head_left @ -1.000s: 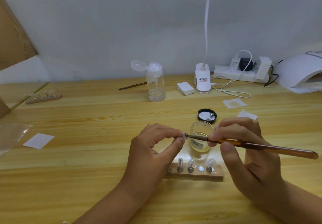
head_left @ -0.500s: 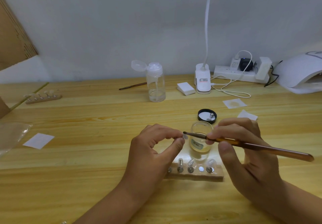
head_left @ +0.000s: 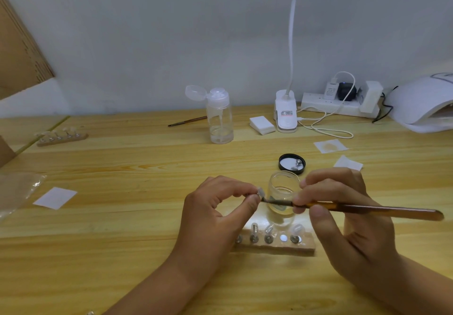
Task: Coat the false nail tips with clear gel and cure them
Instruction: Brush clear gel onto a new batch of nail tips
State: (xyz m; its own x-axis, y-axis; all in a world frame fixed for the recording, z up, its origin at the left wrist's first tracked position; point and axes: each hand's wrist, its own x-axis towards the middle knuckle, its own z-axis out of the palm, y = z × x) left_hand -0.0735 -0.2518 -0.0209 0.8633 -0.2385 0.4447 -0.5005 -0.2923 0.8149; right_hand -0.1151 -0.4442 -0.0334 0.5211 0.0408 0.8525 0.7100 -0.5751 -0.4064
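Nearest us, the wooden holder [head_left: 277, 248] lies on the desk [head_left: 117, 229]. Several nail tips [head_left: 297, 229] stand in it on their pegs, and one spot shows a bare white disc, which is likely where the tip we are working on belongs.

Just above it, our left hand [head_left: 215, 216] pinches one nail tip [head_left: 261, 191] between thumb and forefinger. Our right hand [head_left: 343, 216] grips the brush [head_left: 367, 208] like a pen, close to the ferrule, with the bristles at the tip's lower edge. The contact is too small for us to tell whether they are touching.

We judge this to be the coating stroke. To do it well:

- Brace one hand against the other.
- Turn the tip's face up toward us.
- Draw the gel in thin, even passes along its length.
- Stop short of the peg and of our fingertips.
- Level any bead at the edge before it runs.

The open jar [head_left: 284, 189] of clear gel stands just behind our hands, so a reload is a short reach. Its black lid [head_left: 291, 164] lies just beyond the jar.

Once coated, the tip should go back on the holder without anything touching the wet face. The white curing lamp [head_left: 426, 103] waits far off at the right edge of the desk.
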